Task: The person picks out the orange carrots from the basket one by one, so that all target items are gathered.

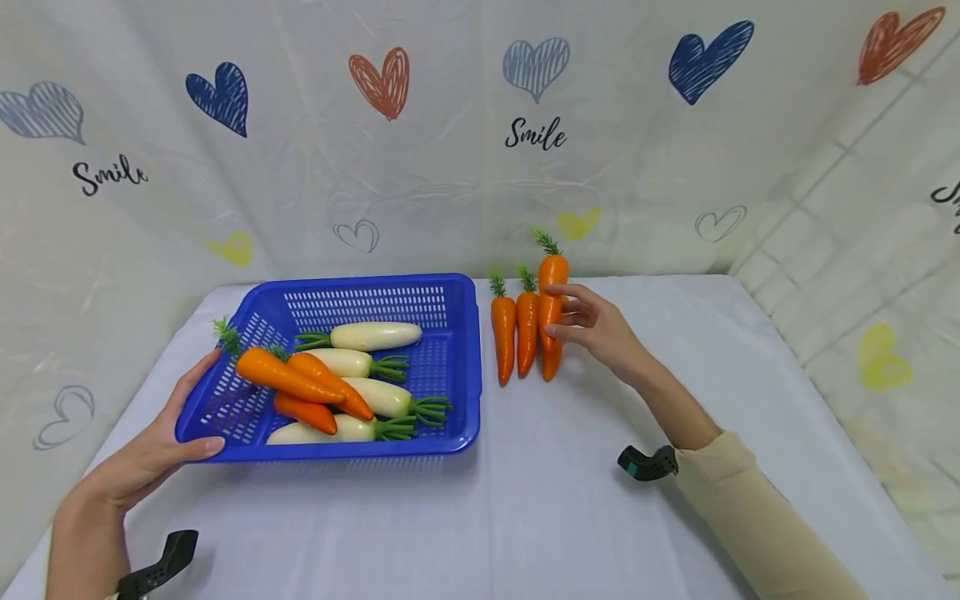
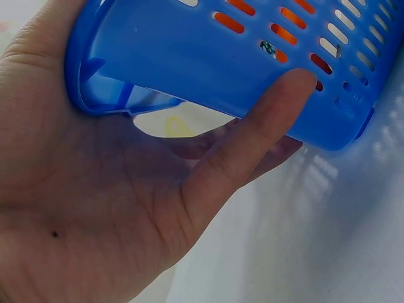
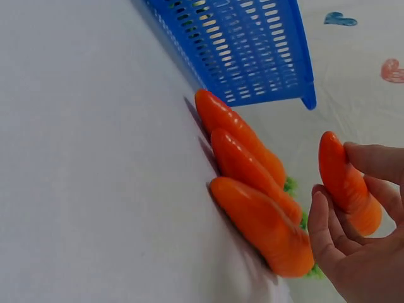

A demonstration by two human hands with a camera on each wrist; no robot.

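Observation:
My right hand (image 1: 592, 329) pinches a carrot (image 3: 344, 180) between thumb and fingers, held above the table. Below it, three more carrots (image 3: 255, 173) lie side by side to the right of the basket, green tops toward the wall; in the head view the held one partly covers the rightmost. A blue plastic basket (image 1: 330, 452) stands on the left, and my left hand (image 1: 153, 446) grips its left side, thumb at the near corner. Inside it, three carrots (image 1: 292, 377) lie heaped over several white radishes (image 1: 375, 336) with green stems.
A white cloth covers the table (image 1: 525, 500). Behind it hangs a pale sheet (image 1: 450, 192) printed with hearts and "Smile". Black wrist-worn devices (image 1: 647, 463) show near both wrists.

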